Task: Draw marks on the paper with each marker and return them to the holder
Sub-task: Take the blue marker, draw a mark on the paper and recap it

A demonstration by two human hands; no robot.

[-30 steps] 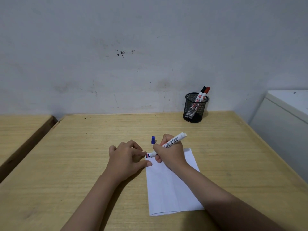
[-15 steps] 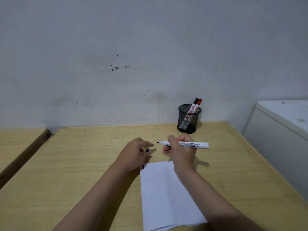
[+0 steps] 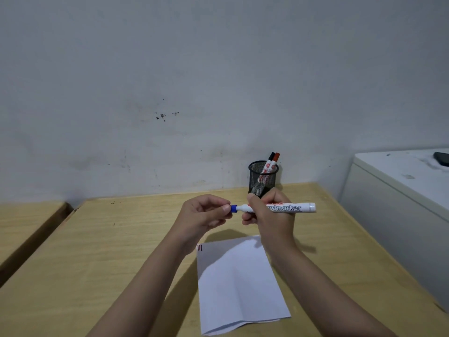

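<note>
Head cam: right hand [image 3: 269,215] grips blue marker [image 3: 286,207], left hand [image 3: 206,215] pinching cap [image 3: 233,208] on w/ both above paper [image 3: 238,283] bearing marks [image 3: 199,247]; looks nearly done, holder [image 3: 263,179] has 2 others.

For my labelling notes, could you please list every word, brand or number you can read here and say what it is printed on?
"rdmarker": on the white marker, its start hidden by the right hand.
Red print above it: too small to read.
Labels on the two markers in the mesh holder: blurred.
Paper: only small strokes, no text.
</note>
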